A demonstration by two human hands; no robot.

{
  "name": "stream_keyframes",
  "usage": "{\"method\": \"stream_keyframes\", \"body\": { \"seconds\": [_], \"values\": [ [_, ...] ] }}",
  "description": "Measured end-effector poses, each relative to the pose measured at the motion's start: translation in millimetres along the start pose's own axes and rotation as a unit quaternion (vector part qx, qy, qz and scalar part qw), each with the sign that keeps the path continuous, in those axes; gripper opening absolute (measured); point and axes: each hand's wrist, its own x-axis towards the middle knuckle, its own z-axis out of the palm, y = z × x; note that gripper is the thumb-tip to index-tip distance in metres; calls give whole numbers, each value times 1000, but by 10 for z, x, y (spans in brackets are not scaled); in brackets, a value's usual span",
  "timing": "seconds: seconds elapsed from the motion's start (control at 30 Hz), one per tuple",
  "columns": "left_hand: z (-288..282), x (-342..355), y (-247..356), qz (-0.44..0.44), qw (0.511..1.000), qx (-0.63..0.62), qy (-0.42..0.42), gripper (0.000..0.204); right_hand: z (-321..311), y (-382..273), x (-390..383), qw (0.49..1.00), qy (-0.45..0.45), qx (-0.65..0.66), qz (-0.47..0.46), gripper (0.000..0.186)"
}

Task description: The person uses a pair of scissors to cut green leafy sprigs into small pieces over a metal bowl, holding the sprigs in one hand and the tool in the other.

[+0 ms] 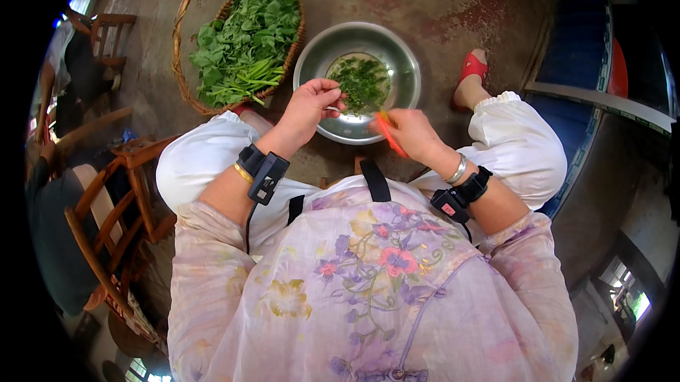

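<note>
A metal basin (308, 63) stands on the floor between my feet, with cut green leaves (360, 81) lying in what looks like water. Over its near left rim is my left hand (310, 106), thumb and fingers pinched together; whatever they hold is too small to make out. My right hand (414, 133), at the basin's near right rim, is closed round the orange handles of scissors (390, 135). The blades point toward the left hand but are hard to see. To the left, a wicker basket (181, 35) is heaped with leafy green stalks (244, 42).
Wooden chairs (134, 162) stand at the left, where another person (53, 240) sits. My knees in white trousers (520, 141) flank the basin, and a red sandal (473, 67) shows on my right foot. Blue panels (577, 35) in a frame are at the right.
</note>
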Motion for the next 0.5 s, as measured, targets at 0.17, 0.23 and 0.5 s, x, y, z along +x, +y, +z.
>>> {"method": "stream_keyframes", "body": {
  "seconds": [0.17,0.23,0.5],
  "values": [
    [-29,8,15,-24,998,-64,3,7,23,-35,-24,999,37,23,-2,50],
    [-26,7,17,-30,996,-75,-43,5,38,-14,-25,999,33,8,-8,50],
    [13,-11,43,-31,997,-54,-41,6,7,45,23,999,18,-17,-20,51]
  ]
}}
